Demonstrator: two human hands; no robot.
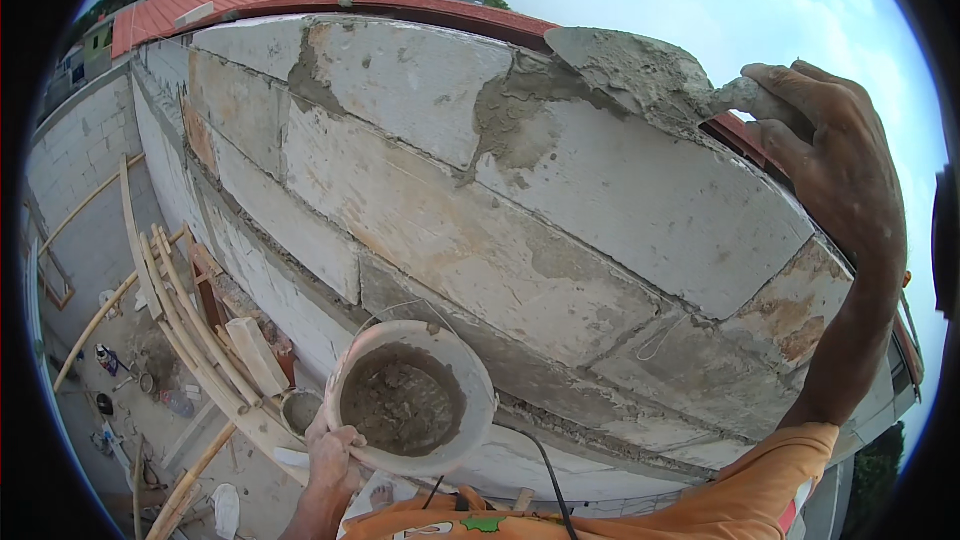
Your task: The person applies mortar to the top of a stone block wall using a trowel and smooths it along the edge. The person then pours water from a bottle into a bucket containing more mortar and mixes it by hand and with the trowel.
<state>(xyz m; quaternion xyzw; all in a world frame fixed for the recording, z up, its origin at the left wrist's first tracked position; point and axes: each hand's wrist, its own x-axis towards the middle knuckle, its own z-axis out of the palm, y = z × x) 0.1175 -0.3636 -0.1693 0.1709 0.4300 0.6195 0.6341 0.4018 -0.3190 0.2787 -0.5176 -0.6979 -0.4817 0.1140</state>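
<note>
My right hand [835, 135] is raised at the upper right, its fingers wrapped round the handle of a mortar-caked trowel [640, 75]. The blade lies at the top edge of the block wall [640, 200], beside a patch of wet grey mortar [515, 110] smeared over a joint between two blocks. Low in front of me, my left hand [335, 455] grips the rim of a pale bucket [480, 395] at its lower left. Grey mortar [400, 400] sits inside the bucket, and its thin wire handle arches against the wall.
Red metal roofing [220, 5] spreads beyond the wall top. Bamboo poles and planks [180, 310] stand at the left, with a loose pale block [257, 355] on them. Far below is a littered floor [130, 340]. A dark cable [550, 470] hangs near my body.
</note>
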